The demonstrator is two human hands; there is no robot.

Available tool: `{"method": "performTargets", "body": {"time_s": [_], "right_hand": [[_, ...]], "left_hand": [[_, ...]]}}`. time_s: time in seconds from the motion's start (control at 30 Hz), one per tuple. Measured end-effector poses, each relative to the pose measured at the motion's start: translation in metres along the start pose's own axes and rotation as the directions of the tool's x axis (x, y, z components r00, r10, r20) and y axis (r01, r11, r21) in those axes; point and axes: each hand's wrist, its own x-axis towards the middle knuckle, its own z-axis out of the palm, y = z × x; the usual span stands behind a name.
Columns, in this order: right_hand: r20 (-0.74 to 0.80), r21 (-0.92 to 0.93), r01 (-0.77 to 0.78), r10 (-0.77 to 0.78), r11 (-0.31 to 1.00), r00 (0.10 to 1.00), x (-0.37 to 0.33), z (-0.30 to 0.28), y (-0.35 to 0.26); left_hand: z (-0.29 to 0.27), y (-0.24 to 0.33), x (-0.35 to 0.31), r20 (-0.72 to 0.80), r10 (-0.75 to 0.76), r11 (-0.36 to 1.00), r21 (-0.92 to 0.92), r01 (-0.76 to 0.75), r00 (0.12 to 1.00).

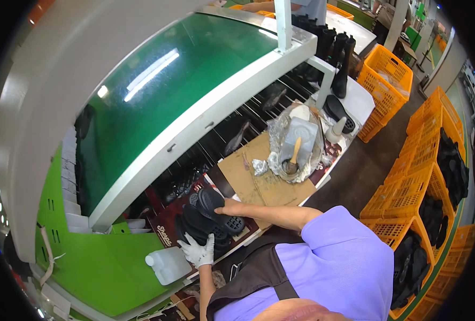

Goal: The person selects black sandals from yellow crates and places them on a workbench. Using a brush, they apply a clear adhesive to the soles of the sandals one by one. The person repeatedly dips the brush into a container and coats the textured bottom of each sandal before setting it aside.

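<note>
Several black shoe soles [193, 221] lie in a bunch on a dark red printed cardboard sheet in front of me. My right hand [228, 207], bare, is closed on the edge of one black shoe sole [209, 199] at the top of the bunch. My left hand [199, 250] wears a white glove. Its fingers are spread and rest against the near-left side of the bunch; the fingertips are partly hard to make out against the black rubber. Just left of the glove stands a translucent white plastic jug [169, 266] with a cap.
Right of the soles, a brush [296, 150] rests in a foil- and plastic-lined container on brown cardboard [248, 179]. Beyond it are a white squeeze bottle [336, 130] and black boots [346, 67]. A white-framed machine with a green cover [194, 59] curves overhead. Orange crates [403, 187] stand right.
</note>
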Motion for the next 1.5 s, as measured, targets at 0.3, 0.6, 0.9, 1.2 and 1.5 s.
{"method": "performTargets", "body": {"time_s": [0.3,0.6,0.9,1.2,1.5], "right_hand": [[-0.266,-0.325,0.179,-0.272,0.929,0.925,-0.060,-0.027,-0.055],[-0.354,-0.300,0.048,-0.158,0.953,0.922,-0.044,-0.041,-0.033],[-0.415,-0.179,0.146,-0.210,0.973,0.885,-0.068,-0.032,-0.082],[-0.057,0.283,0.210,-0.202,0.936,0.978,-0.173,0.048,-0.130],[0.262,-0.142,-0.049,0.085,0.989,0.961,-0.186,0.030,-0.127]], "left_hand": [[0.010,-0.003,-0.005,-0.184,0.022,0.987,-0.153,-0.051,0.983],[0.021,-0.049,0.000,-0.291,0.091,0.854,-0.469,-0.224,0.953],[0.012,-0.049,-0.014,-0.565,0.104,0.791,-0.451,-0.412,0.818],[-0.016,-0.014,-0.064,0.088,0.530,-0.378,-0.866,0.328,0.843],[0.004,-0.034,-0.099,0.291,0.590,-0.281,-0.800,0.530,0.753]]}}
